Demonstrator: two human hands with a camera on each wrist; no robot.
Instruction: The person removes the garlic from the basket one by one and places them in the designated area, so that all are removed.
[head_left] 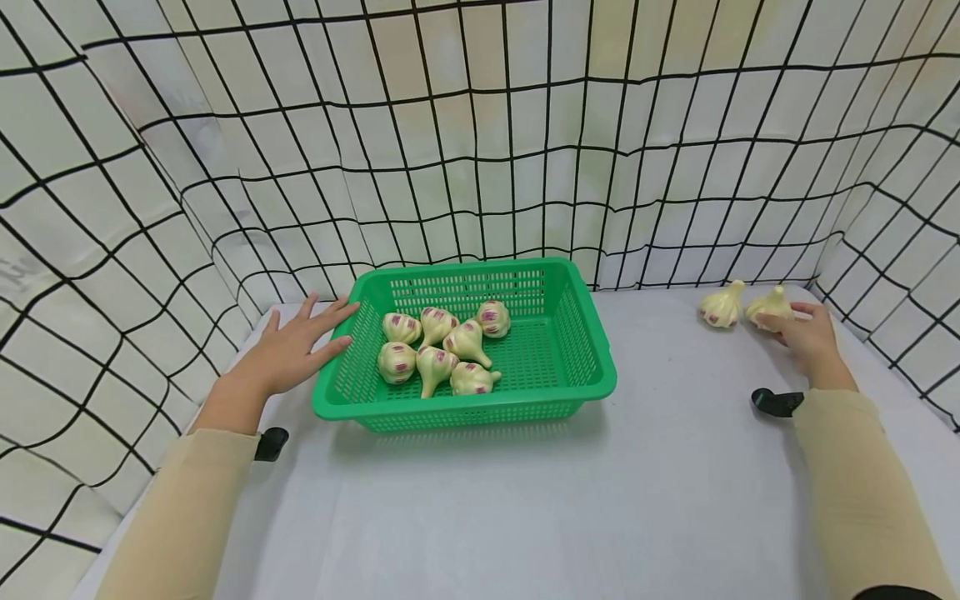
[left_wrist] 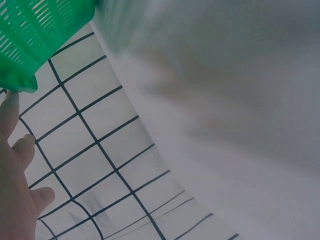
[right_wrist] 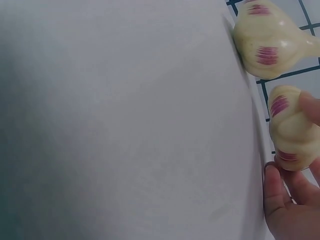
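At the far right of the head view, my right hand [head_left: 813,340] grips a cream garlic bulb [head_left: 768,305] with purple streaks. The thumb and fingers lie on either side of that bulb [right_wrist: 286,127] in the right wrist view. Just left of it sits a second garlic bulb [head_left: 722,307], untouched. My left hand [head_left: 291,348] is spread with straight fingers at the left rim of a green plastic basket [head_left: 480,410], its fingertips touching the edge. Several garlic bulbs [head_left: 435,363] lie together in the basket's left and middle part; the right part shows bare mesh floor.
White cloth walls with a black grid [head_left: 480,158] close off the back and both sides. A white table surface [head_left: 480,517] extends in front of the basket and to its right. Black wrist mounts [head_left: 776,402] stick out from both sleeves.
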